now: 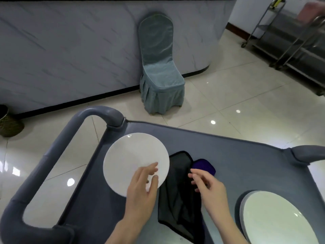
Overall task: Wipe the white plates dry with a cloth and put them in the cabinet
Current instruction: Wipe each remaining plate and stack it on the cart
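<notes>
A white plate (133, 159) is held above the left part of the grey cart top (237, 155). My left hand (142, 189) grips its near rim, thumb on the upper face. A dark grey cloth (177, 187) lies crumpled on the cart beside the plate, with a purple cloth (204, 165) under its far edge. Just over the dark cloth hovers my right hand (209, 187), fingers loosely bent and holding nothing. A stack of white plates (274, 217) sits at the cart's near right corner.
The cart's curved grey handle (58, 152) rises at the left. A blue-covered chair (160, 67) stands against the marbled counter (70, 50) ahead. A steel trolley (295, 37) is at the far right, a woven bin (8, 124) at the far left.
</notes>
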`<control>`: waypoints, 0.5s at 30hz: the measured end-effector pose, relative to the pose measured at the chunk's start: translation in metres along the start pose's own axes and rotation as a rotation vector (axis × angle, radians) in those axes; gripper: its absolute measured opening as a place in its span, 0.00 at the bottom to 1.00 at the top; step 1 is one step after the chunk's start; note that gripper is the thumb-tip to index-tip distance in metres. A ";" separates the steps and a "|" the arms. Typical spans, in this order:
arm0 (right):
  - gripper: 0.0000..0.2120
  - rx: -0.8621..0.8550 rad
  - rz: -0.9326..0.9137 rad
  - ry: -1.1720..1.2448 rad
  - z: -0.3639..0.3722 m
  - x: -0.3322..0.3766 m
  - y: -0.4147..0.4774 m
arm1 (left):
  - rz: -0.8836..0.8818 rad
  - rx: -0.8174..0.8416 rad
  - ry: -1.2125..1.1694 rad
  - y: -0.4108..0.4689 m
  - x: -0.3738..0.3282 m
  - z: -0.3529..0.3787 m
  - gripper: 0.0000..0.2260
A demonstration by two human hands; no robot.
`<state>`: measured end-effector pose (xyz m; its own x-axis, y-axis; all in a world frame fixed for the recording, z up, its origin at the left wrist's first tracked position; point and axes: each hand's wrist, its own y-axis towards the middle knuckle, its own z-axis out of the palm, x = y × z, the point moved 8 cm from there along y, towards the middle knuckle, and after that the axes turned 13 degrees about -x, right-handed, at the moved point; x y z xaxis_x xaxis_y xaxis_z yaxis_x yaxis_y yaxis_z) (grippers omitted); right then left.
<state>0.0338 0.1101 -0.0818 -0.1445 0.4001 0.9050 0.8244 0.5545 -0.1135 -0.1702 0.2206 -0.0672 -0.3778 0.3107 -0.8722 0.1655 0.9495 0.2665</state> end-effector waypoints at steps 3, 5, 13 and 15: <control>0.08 -0.121 -0.029 -0.080 -0.064 -0.016 0.003 | -0.031 0.192 -0.075 -0.026 -0.024 0.055 0.19; 0.08 -0.221 -0.010 -0.141 -0.110 -0.036 0.004 | -0.036 0.301 -0.094 -0.045 -0.040 0.090 0.15; 0.19 -0.318 0.092 -0.569 -0.252 -0.124 -0.002 | 0.003 0.530 0.041 -0.118 -0.079 0.204 0.12; 0.24 -0.308 0.143 -0.615 -0.274 -0.140 -0.003 | -0.031 0.569 0.113 -0.132 -0.082 0.223 0.14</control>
<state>0.2012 -0.1474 -0.0965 -0.2316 0.8444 0.4831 0.9628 0.2702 -0.0106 0.0422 0.0596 -0.1220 -0.4799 0.3157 -0.8185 0.6045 0.7952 -0.0477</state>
